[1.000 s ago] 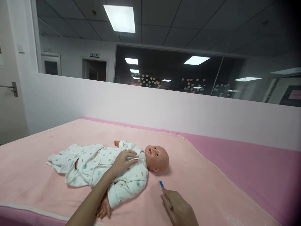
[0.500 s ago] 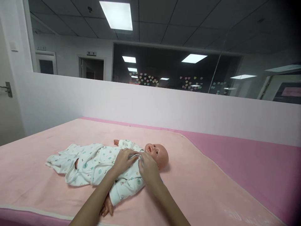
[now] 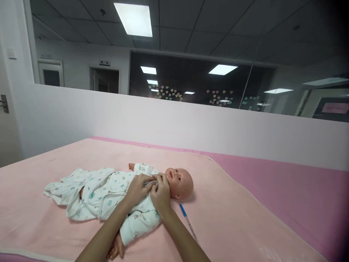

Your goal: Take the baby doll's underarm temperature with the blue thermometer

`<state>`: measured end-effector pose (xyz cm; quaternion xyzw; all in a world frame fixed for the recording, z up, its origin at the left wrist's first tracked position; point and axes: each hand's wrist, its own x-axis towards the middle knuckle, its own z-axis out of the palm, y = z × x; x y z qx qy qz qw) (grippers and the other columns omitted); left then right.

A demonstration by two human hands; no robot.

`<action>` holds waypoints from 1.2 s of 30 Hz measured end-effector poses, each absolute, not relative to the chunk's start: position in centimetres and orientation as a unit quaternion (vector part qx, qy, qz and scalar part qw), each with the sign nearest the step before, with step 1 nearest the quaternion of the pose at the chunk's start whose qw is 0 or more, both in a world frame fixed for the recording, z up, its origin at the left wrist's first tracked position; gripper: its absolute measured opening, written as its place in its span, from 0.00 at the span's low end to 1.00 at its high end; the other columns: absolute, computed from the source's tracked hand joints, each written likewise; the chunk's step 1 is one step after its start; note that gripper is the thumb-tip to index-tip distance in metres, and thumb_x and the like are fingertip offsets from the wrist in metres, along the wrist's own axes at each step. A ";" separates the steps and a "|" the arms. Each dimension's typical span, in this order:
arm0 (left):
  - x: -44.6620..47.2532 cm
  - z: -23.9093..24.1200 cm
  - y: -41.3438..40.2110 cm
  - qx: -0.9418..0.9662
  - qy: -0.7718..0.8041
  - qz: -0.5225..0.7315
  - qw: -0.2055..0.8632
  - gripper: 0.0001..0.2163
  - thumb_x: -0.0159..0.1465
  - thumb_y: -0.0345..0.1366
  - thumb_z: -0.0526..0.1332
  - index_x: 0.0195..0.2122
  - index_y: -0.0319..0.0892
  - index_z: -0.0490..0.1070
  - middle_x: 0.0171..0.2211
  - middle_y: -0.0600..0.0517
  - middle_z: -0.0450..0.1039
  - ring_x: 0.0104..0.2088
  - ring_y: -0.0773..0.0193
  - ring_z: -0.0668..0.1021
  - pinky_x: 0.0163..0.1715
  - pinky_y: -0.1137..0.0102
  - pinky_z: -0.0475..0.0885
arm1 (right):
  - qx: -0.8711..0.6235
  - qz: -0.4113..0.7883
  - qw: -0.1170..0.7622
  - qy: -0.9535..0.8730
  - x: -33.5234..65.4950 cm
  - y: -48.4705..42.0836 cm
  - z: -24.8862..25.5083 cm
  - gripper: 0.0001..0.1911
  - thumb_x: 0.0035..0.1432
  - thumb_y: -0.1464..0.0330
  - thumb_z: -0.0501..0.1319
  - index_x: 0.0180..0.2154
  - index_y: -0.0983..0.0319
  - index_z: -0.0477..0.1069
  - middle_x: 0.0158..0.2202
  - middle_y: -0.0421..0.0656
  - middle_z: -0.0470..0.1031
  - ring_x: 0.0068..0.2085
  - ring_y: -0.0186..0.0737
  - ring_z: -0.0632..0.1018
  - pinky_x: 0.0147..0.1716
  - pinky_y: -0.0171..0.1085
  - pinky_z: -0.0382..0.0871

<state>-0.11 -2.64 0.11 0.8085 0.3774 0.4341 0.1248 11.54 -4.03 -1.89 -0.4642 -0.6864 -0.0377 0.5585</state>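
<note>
Both hands (image 3: 138, 188) (image 3: 161, 194), fingers curled nearly closed, pinch the doll's (image 3: 182, 185) printed garment (image 3: 114, 186) up front, partly hiding the gripped cloth.

left hand (image 3: 138, 190), right hand (image 3: 160, 193): both bare, slender fingers (image 3: 145, 178). left forearm (image 3: 108, 230), right forearm (image 3: 182, 234): slim, bare as far as visible.

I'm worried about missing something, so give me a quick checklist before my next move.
1. Doll on its back: ok.
2. Left hand on the upper chest of the patterned clothes: ok.
3. Right hand beside it, near the neckline: ok.
4. Firm hold on the cloth: cannot tell; the hands hide it.
5. Blue-tipped stick out of both hands: ok, it lies on the peach sheet.
6. Stick well clear of the right forearm: not ok; its near end disappears there.
</note>
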 end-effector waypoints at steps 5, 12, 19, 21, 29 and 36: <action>0.1 -0.1 -2.7 0.819 0.396 0.409 0.072 0.11 0.59 0.34 0.54 0.39 0.46 0.73 0.40 0.52 0.74 0.42 0.58 0.72 0.42 0.64 0.63 | -0.458 -0.039 0.563 -0.687 11.5 -3.8 -2.0 0.20 0.42 0.83 0.45 0.34 0.61 0.67 0.35 0.44 0.65 0.38 0.40 0.68 0.40 0.39 0.64; 0.1 -0.3 -2.7 0.817 0.413 0.397 0.065 0.09 0.60 0.35 0.52 0.38 0.44 0.70 0.37 0.52 0.73 0.39 0.59 0.71 0.40 0.64 0.62 | -0.436 -0.027 0.580 -0.688 11.6 -3.9 -2.0 0.19 0.46 0.82 0.46 0.35 0.61 0.68 0.38 0.45 0.65 0.40 0.39 0.68 0.41 0.39 0.64; 0.0 -0.3 -2.6 0.798 0.404 0.432 0.116 0.11 0.61 0.40 0.52 0.38 0.45 0.72 0.38 0.51 0.74 0.40 0.60 0.72 0.41 0.65 0.62 | -0.393 -0.005 0.645 -0.655 11.7 -3.7 -1.9 0.14 0.52 0.79 0.48 0.34 0.61 0.68 0.34 0.43 0.67 0.38 0.37 0.69 0.39 0.37 0.66; 0.0 -0.2 -2.6 0.797 0.399 0.437 0.120 0.11 0.61 0.40 0.52 0.39 0.45 0.72 0.38 0.52 0.74 0.40 0.60 0.72 0.42 0.65 0.63 | -0.393 0.001 0.658 -0.642 11.7 -3.7 -1.9 0.13 0.53 0.78 0.48 0.33 0.61 0.68 0.33 0.43 0.68 0.37 0.37 0.70 0.38 0.36 0.66; -0.1 -0.2 -2.6 0.786 0.377 0.464 0.159 0.11 0.60 0.39 0.55 0.41 0.47 0.74 0.38 0.52 0.76 0.39 0.59 0.74 0.41 0.67 0.66 | -0.379 0.009 0.668 -0.641 11.8 -3.7 -2.0 0.12 0.54 0.78 0.49 0.32 0.61 0.68 0.32 0.42 0.68 0.36 0.36 0.70 0.37 0.36 0.66; -0.1 -0.3 -2.5 0.751 0.341 0.518 0.226 0.12 0.58 0.38 0.58 0.42 0.45 0.73 0.39 0.51 0.76 0.38 0.62 0.76 0.40 0.70 0.70 | -0.366 -0.013 0.686 -0.629 11.7 -3.7 -2.0 0.12 0.53 0.78 0.50 0.32 0.60 0.69 0.32 0.42 0.68 0.36 0.36 0.70 0.37 0.36 0.67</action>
